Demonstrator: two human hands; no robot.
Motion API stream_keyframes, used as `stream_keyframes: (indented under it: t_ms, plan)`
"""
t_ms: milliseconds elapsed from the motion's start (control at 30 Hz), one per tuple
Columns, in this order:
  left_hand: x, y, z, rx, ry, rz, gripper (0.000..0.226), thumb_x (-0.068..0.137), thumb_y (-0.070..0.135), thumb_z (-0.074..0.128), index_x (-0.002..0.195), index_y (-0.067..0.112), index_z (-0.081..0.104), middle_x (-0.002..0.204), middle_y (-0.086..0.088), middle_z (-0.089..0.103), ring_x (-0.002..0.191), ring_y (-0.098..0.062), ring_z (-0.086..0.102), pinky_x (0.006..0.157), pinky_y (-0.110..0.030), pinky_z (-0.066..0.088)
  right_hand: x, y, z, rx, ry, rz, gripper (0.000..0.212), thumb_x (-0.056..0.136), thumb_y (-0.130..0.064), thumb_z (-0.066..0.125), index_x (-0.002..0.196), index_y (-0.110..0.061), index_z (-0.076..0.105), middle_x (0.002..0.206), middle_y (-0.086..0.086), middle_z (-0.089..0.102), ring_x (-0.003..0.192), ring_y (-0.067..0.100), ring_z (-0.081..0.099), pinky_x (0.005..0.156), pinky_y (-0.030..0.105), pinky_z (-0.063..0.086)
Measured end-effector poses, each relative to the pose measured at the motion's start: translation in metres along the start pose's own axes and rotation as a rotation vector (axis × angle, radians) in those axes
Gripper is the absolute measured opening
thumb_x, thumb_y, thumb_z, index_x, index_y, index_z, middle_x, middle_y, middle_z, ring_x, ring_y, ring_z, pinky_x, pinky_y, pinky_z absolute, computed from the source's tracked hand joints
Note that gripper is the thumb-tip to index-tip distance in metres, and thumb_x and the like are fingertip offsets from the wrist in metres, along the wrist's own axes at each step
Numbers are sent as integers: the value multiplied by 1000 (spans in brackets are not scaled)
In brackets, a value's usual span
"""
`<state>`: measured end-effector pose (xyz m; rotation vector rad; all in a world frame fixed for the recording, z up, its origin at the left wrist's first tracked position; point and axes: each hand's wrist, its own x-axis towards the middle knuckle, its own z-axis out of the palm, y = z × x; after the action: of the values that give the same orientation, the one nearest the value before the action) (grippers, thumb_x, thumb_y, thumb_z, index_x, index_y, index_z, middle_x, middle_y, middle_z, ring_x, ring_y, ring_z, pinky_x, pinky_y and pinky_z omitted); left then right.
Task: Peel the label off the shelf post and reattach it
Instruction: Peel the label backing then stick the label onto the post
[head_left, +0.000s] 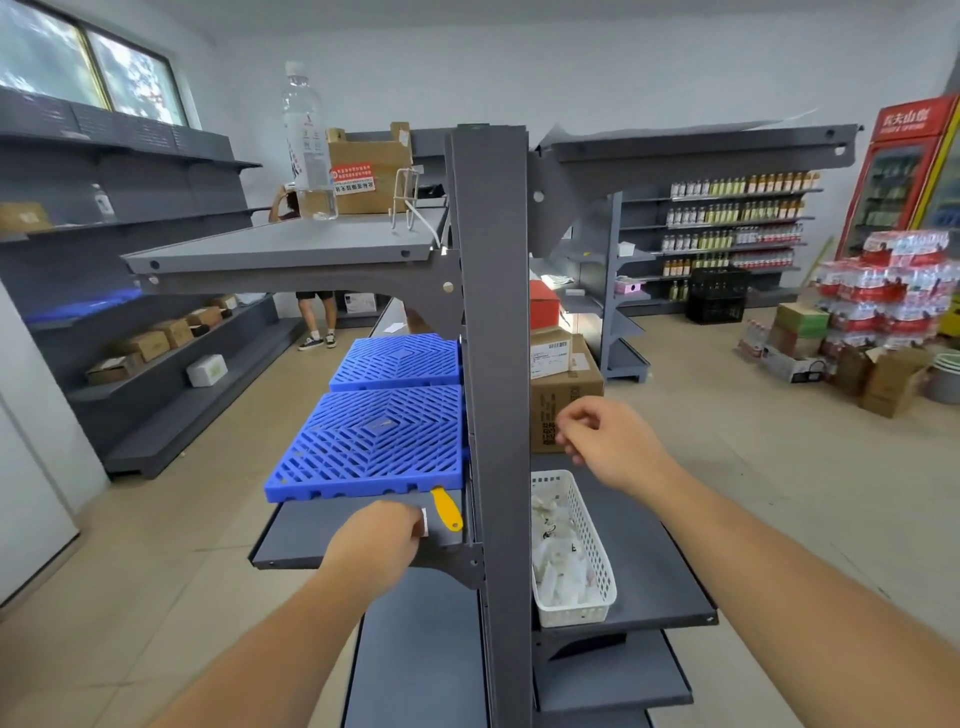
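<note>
The grey shelf post (493, 332) rises straight in front of me, and its face shows no label. My left hand (382, 540) is left of the post over the lower shelf (306, 535), pinching a small white label (424, 522) between its fingertips. A yellow-handled scraper (447, 508) lies on that shelf just beyond the fingers. Right of the post, my right hand (602, 441) hovers with its fingers loosely curled and nothing in them.
Two blue plastic grids (374, 441) lie on the left shelf. A white basket (582, 545) of small packets sits on the right shelf, below a cardboard box (563, 400). A water bottle (307, 140) stands on the upper shelf. A person (317, 317) stands behind.
</note>
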<state>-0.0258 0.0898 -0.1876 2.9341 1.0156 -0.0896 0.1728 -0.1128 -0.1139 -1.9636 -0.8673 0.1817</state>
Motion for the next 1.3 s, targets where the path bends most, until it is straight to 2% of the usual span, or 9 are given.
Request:
stream_keyframes:
  t_ms: [100, 233, 300, 533, 700, 967, 1100, 1200, 1300]
  plan:
    - [-9, 2, -10, -135, 247, 16, 17, 98, 27, 51, 99, 26, 68, 87, 4, 68, 78, -18, 66, 70, -31, 58, -7, -10, 0, 38, 30, -26, 14, 98, -24, 56, 93, -26, 70, 77, -5, 74, 71, 15, 70, 75, 40, 65]
    - [-24, 14, -34, -336, 595, 93, 12, 97, 26, 60, 98, 25, 72, 93, 9, 72, 85, -16, 65, 70, -30, 54, -20, -28, -1, 76, 75, -112, 12, 97, -26, 57, 86, -27, 61, 60, 8, 58, 58, 19, 58, 63, 39, 57]
    - [-32, 22, -52, -400, 734, 147, 8, 93, 21, 66, 92, 23, 73, 87, 9, 71, 81, -14, 65, 67, -26, 50, -29, -41, -1, 126, 19, -152, 17, 99, -27, 58, 83, -24, 62, 55, 3, 57, 52, 15, 53, 56, 33, 52]
    - [-64, 49, -106, -472, 1091, 363, 9, 90, 22, 66, 92, 18, 74, 87, 7, 72, 81, -13, 61, 76, -27, 50, -56, -87, 5, 287, -174, -219, 26, 104, -27, 55, 86, -15, 71, 68, 3, 73, 52, 17, 60, 47, 26, 45]
    - [-74, 63, -122, -405, 1203, 516, 7, 90, 17, 72, 93, 13, 76, 87, 2, 73, 80, -21, 62, 76, -36, 51, -63, -107, 1, 455, -216, -240, 38, 106, -31, 52, 83, -11, 75, 73, 5, 74, 55, 19, 63, 44, 25, 44]
    - [-88, 71, -130, -505, 1175, 576, 15, 91, 21, 68, 99, 14, 79, 96, 3, 73, 92, -17, 64, 88, -27, 48, -70, -113, -18, 494, -191, -282, 33, 104, -13, 51, 78, -11, 70, 65, 0, 70, 44, 10, 54, 47, 23, 42]
    - [-98, 80, -139, -821, 1086, 354, 14, 92, 23, 69, 102, 20, 62, 94, 7, 60, 83, -8, 57, 74, -17, 46, -70, -111, -21, 495, -151, -285, 32, 104, -10, 51, 78, -13, 69, 71, 4, 74, 51, 9, 61, 44, 21, 42]
    - [-102, 89, -150, -1313, 826, 177, 26, 90, 24, 74, 108, 22, 55, 96, 8, 64, 76, -5, 64, 62, -15, 49, -71, -110, -23, 470, -143, -308, 30, 105, -12, 52, 81, -15, 70, 74, 5, 76, 56, 13, 62, 45, 23, 43]
    - [-99, 90, -156, -1625, 505, 231, 14, 94, 19, 70, 108, 20, 70, 95, 5, 79, 79, -4, 73, 65, -18, 51, -74, -111, -27, 412, -136, -328, 27, 104, -14, 53, 84, -13, 71, 75, 5, 76, 57, 12, 62, 49, 26, 44]
